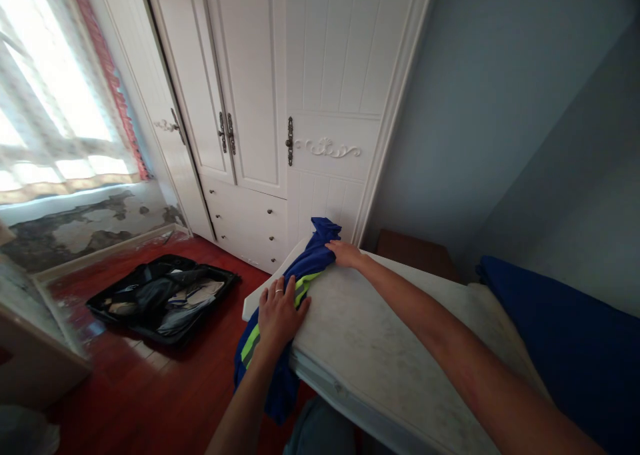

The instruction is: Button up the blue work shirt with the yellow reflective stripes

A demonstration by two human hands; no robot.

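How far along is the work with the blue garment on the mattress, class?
Done: the blue garment lies along the mattress edge. In hand: the left hand presses its yellow stripe, the right hand its far end. Left: it is bunched, partly hanging off; the open suitcase sits on the floor.

Head camera looks forward and down, close over the mattress (400,348), facing the wardrobe (280,108).

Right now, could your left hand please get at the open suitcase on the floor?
Probably not from here: the left hand rests flat on the blue garment at the mattress edge, while the suitcase lies well away on the floor.
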